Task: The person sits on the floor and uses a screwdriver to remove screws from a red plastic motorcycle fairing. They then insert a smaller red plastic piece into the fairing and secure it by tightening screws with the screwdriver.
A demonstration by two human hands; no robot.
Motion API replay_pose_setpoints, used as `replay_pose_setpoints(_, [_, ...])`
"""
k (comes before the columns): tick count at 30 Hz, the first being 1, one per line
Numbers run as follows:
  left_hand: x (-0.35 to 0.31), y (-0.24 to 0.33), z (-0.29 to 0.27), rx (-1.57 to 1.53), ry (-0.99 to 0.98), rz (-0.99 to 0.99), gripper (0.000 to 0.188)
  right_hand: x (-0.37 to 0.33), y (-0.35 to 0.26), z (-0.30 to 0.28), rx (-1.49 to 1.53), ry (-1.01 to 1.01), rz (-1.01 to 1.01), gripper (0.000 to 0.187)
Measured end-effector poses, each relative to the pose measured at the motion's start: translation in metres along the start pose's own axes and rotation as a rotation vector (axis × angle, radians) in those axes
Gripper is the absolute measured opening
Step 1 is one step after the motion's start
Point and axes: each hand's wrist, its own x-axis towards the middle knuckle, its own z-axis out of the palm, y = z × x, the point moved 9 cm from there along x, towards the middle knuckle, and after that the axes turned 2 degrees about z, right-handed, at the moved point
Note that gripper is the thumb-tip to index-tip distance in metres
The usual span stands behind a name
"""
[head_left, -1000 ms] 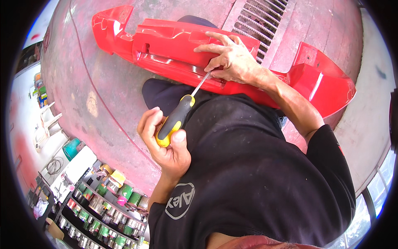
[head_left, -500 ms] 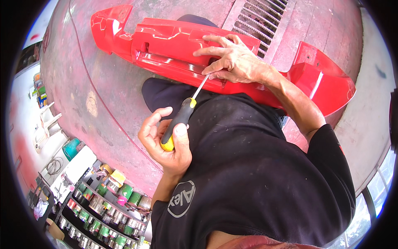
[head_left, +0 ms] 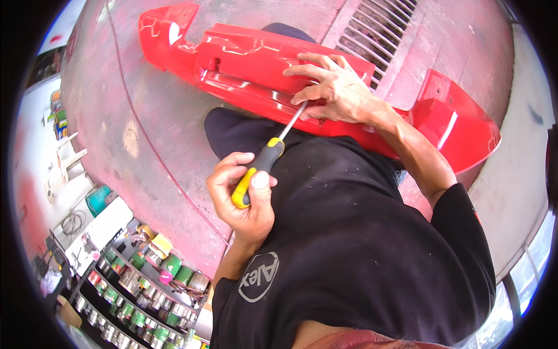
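A screw on the red bumper panel (head_left: pixel 244 64) is being worked — screwdriver (head_left: pixel 264 163) gripped by the left hand (head_left: pixel 241 195), panel pressed flat under the right hand (head_left: pixel 334 90); firm, aligned turning is needed next.

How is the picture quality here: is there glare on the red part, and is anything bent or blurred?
Head view: bright glare streaks on the glossy red panel; fisheye bends the floor grate and the shelves of cans near the rim; the screwdriver and both hands stay sharp; the chin at the lower edge is blurred.
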Motion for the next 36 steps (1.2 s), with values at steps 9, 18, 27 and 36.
replay_pose_setpoints(9, [0.004, 0.002, 0.002, -0.007, -0.073, 0.07, 0.047, 0.004, -0.006, -0.009, 0.068, -0.007, -0.004, 0.025])
replay_pose_setpoints(18, [0.0, -0.007, -0.001, -0.026, -0.075, 0.0, 0.048, 0.0, -0.004, -0.005, 0.025, 0.048, -0.03, 0.031])
replay_pose_setpoints(27, [0.001, -0.009, 0.001, -0.114, -0.059, 0.018, 0.05, 0.001, -0.005, -0.006, 0.036, 0.051, -0.004, 0.032])
replay_pose_setpoints(36, [0.002, -0.007, 0.007, -0.105, -0.101, -0.004, 0.049, -0.001, -0.003, -0.001, 0.013, 0.017, -0.021, 0.031])
